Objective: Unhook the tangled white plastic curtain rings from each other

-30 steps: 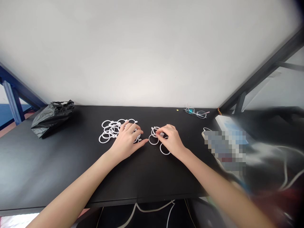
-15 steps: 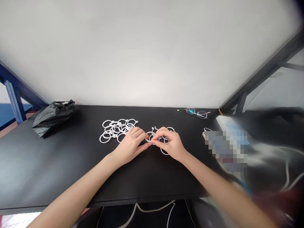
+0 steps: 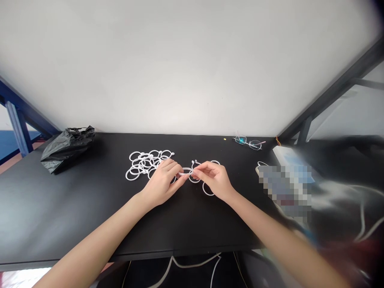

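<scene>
Between my two hands is a white plastic ring (image 3: 185, 174), raised a little over the black table. My left hand (image 3: 164, 179) pinches its left side with thumb and fingers. The fingertips of my right hand (image 3: 213, 176) are closed on its right end, where the fingers cover the detail. A cluster of several white rings (image 3: 134, 173) with small knobs lies left of and behind my left hand, partly hidden by it. Under and beside my right hand are a few more white rings (image 3: 207, 194), some of them half covered.
On the black table (image 3: 99, 208) a crumpled black plastic bag (image 3: 69, 148) lies at the far left. A pair of glasses (image 3: 255, 145) rests near the wall at the back right. A white box (image 3: 285, 156) and a blurred-out item are at the right. Cables (image 3: 195, 265) hang below the front edge.
My left hand has shifted slightly left and the ring between my hands now shows more fully. My right hand stays nearly in place, its fingers closed at the ring's right end.
</scene>
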The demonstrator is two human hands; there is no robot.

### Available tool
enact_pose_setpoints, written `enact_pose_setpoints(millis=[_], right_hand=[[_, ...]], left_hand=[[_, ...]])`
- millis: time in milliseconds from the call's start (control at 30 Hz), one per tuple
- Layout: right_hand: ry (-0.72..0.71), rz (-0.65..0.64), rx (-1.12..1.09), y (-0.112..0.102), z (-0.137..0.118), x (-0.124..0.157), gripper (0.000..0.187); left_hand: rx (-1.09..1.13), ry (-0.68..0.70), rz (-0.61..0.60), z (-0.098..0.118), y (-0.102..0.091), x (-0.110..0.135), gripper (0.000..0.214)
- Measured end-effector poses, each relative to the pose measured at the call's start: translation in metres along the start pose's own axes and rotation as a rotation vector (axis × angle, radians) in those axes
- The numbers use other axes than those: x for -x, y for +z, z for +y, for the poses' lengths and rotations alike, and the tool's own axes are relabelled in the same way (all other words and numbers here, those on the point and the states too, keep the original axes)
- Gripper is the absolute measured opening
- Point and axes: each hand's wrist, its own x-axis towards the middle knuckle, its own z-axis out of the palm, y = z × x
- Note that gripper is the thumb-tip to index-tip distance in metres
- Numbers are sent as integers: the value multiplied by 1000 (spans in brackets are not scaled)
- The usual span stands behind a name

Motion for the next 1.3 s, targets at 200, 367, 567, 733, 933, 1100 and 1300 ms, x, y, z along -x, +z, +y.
enact_pose_setpoints(millis=[200, 367, 567, 733, 933, 1100, 1300], right_hand=[[-65, 25, 30, 2, 0, 4, 17], [-114, 46, 49, 1, 1, 4, 10], [-29, 30, -90, 1, -2, 0, 15], [-14, 18, -104, 0, -1, -1, 15], [16, -28, -130, 0, -4, -1, 15], [25, -24, -143, 1, -5, 0, 16], [-7, 5, -82, 2, -1, 0, 17]], left_hand=[[156, -129, -64, 6, -1, 1, 25], [361, -199, -113, 5, -6, -2, 32], [594, -259, -91, 0, -8, -4, 30], [671, -277, -102, -2, -6, -4, 26], [730, -296, -136, -2, -7, -2, 22], [710, -270, -140, -2, -9, -3, 20], [591, -237, -105, -2, -8, -4, 19]])
